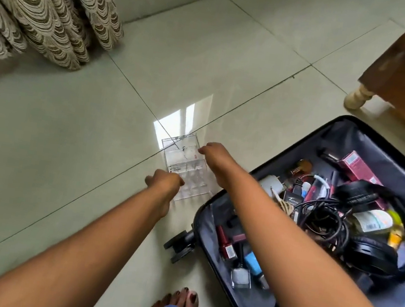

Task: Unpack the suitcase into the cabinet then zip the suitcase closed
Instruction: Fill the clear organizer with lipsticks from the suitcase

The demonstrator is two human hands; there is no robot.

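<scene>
1. Nearest us, our bare foot rests on the pale floor tiles, and our two forearms reach forward from the bottom of the view.
2. We see the open suitcase lying flat on the tiles at the right, its grey lining exposed and one wheel sticking out at its near left corner.
3. We find black headphones in its far half, above tangled black cables, a labelled bottle, a maroon box and a white charger.
4. We count several nail polish bottles in its near half: red, blue and silvery ones.
5. We hold a clear plastic organiser, sitting on the tiles just beside the suitcase's left edge; its small compartments look transparent, and we cannot tell their contents.
6. Our right hand pinches the organiser's far right side, fingers curled.
7. Our left hand grips its near left corner, fingers curled closed on the edge.
8. We note a patterned curtain far left and a wooden furniture leg far right.
</scene>
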